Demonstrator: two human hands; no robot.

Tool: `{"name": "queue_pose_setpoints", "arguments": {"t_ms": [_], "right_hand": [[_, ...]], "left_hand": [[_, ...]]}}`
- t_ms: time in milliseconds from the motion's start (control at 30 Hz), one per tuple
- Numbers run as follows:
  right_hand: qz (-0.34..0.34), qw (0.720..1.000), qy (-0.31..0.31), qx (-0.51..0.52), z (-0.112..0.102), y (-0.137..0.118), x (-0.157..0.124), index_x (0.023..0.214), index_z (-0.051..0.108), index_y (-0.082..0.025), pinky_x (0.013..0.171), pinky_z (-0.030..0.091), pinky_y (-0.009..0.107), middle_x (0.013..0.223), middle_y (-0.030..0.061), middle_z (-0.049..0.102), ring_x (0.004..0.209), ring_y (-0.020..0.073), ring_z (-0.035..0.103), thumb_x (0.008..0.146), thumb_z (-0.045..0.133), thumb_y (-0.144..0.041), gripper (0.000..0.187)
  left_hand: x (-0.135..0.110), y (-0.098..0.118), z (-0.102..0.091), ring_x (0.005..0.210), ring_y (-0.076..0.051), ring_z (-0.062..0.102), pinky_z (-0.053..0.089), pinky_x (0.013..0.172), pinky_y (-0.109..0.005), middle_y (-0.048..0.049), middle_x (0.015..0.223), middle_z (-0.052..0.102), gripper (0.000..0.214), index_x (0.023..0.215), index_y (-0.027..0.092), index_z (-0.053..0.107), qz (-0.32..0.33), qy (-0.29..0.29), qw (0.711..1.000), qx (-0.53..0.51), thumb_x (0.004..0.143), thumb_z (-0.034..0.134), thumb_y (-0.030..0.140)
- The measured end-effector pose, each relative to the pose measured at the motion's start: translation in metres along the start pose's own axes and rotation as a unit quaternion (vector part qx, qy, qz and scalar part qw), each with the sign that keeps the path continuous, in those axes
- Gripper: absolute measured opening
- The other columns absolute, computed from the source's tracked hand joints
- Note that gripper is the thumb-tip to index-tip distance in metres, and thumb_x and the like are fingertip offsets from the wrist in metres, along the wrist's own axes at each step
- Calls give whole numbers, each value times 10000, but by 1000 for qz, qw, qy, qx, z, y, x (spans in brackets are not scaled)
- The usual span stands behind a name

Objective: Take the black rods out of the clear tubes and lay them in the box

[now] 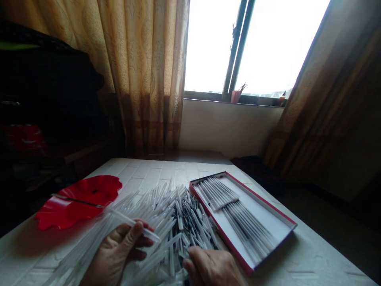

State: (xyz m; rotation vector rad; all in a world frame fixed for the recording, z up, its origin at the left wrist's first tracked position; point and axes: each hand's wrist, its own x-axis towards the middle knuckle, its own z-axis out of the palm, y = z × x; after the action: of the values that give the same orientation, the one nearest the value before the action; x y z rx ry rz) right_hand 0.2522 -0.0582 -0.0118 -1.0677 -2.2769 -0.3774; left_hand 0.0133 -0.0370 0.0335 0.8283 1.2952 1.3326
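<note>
Pinching clear plastic tube (133, 224) w/ L hand (116, 250), touching tube pile (160, 210) w/ R hand (211, 268).

Holding tube just above pile, thumb pressing it against curled fingers near mid-length (firm but gentle grip seeming best for so thin piece). Keeping R hand half-closed, fingertips going down among tubes at pile's near edge; cannot tell if pinching one. Showing just beside pile: red-rimmed white box (262, 198) w/ dark-cored tubes in rows. Lying further left: red scalloped dish (98, 182) w/ thin dark rod (77, 201), on white brick-pattern table (139, 174).
</note>
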Motion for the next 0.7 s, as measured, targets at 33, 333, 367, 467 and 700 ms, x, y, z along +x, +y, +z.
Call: {"name": "queue_pose_setpoints", "arguments": {"t_ms": [33, 333, 367, 467, 700], "right_hand": [[13, 1000, -11, 18, 0, 2, 1, 804, 623, -217, 400, 365, 260, 556, -11, 694, 435, 150, 687, 1068, 275, -304, 445], [151, 988, 30, 8, 13, 29, -3, 1101, 699, -179, 521, 586, 298, 782, 92, 804, 616, 246, 775, 1026, 309, -388, 449], [148, 988, 36, 6, 15, 31, -4, 1125, 694, -179, 531, 596, 306, 802, 97, 806, 622, 247, 775, 1019, 324, -386, 437], [128, 990, 61, 21, 18, 36, -7, 1141, 685, -173, 565, 620, 320, 894, 114, 807, 696, 252, 785, 1013, 339, -352, 410], [108, 990, 54, 71, 2, 34, -4, 1098, 706, -180, 580, 628, 308, 902, 101, 802, 723, 246, 785, 977, 435, -287, 316]], "left_hand": [[0, -2, 1, 622, -176, 689, 511, 496, -205, -25, 671, 750, 585, 695, 189, 748, -5, -34, 999, 12, 451, 861, 708], [15, -42, 2, 460, -130, 609, 438, 402, -187, -8, 567, 656, 693, 724, 191, 605, 3, -183, 975, 128, 633, 607, 878], [16, -45, 2, 399, -118, 564, 414, 371, -184, 11, 503, 610, 706, 709, 197, 577, 2, -194, 971, 140, 632, 575, 899], [15, -48, 3, 303, -83, 439, 334, 303, -170, 74, 434, 494, 704, 712, 220, 506, 11, -202, 966, 162, 653, 512, 921], [6, -38, -2, 353, -68, 350, 230, 348, -180, 101, 489, 420, 589, 816, 220, 538, 78, -227, 942, 233, 799, 512, 808]]}}
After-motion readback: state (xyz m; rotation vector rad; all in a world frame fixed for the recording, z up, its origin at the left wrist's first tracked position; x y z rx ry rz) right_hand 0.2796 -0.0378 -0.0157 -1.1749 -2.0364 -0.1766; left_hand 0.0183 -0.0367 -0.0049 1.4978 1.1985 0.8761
